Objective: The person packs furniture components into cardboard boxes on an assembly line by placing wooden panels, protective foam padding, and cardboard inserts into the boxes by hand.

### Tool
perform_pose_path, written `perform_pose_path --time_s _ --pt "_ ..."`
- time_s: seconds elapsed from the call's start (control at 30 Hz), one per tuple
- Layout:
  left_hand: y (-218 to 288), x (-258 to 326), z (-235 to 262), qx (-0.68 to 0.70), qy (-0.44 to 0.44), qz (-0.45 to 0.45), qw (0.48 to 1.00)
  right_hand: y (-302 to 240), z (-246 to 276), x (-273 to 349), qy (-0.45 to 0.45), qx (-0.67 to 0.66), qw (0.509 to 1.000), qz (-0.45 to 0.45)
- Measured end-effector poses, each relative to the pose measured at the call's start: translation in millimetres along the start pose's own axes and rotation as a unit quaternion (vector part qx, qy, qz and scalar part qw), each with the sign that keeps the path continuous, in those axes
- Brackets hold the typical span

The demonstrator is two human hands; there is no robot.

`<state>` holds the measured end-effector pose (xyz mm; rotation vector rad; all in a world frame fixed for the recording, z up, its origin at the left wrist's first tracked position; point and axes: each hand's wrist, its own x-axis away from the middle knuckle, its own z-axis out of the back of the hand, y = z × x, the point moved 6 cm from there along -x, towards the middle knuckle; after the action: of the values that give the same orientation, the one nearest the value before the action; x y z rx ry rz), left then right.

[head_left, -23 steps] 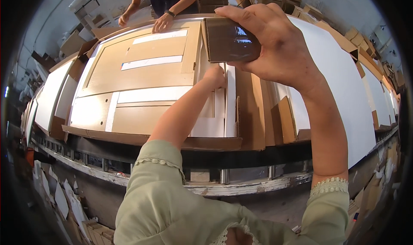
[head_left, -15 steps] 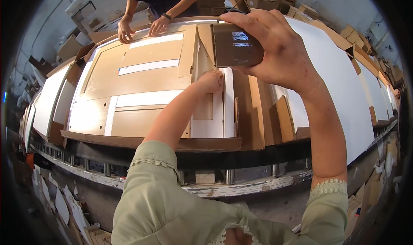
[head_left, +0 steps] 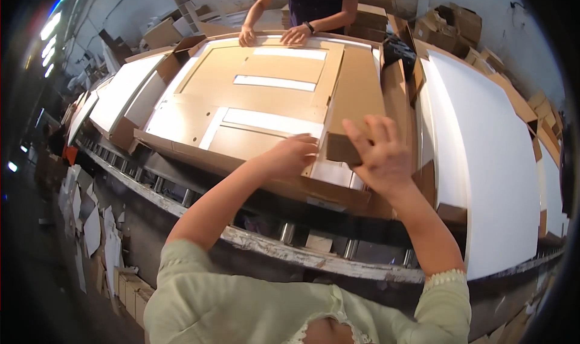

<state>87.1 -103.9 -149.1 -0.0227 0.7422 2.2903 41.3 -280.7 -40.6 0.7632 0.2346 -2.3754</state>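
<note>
A long brown cardboard box [head_left: 357, 84] lies lengthwise in an open carton [head_left: 190, 155], along the right side of a beige panel [head_left: 266, 96]. My right hand [head_left: 385, 153] is at the box's near right corner, thumb and fingers spread apart and slightly blurred. My left hand [head_left: 291, 155] hovers over the carton's near part, left of the box's near end. Its fingers are loosely bent and hold nothing I can see. White strips [head_left: 275, 83] lie on the panel. Below the box's near end, a white piece [head_left: 332, 173] shows inside the carton.
Across the carton, a co-worker's two hands [head_left: 272, 37] rest at its far edge. More open cartons with white panels [head_left: 495, 156] stand to the right and left on a roller conveyor [head_left: 287, 232]. Cardboard scraps [head_left: 109, 241] lie on the floor at left; boxes [head_left: 450, 26] are stacked behind.
The brown box, raised in my right hand before, now lies down in the carton. My right hand has come down and nearer with its fingers spread. The view has shifted left.
</note>
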Motion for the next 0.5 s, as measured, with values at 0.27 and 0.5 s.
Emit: perform_pose_path --time_s 0.27,0.5 --pt "-13 195 121 0.074 0.337 0.172 0.923 9 -81 14 -0.211 -0.094 0.971 -0.066" --pt "-112 324 175 -0.025 0.351 0.156 0.923 -19 -135 -59 -0.189 -0.082 0.931 -0.302"
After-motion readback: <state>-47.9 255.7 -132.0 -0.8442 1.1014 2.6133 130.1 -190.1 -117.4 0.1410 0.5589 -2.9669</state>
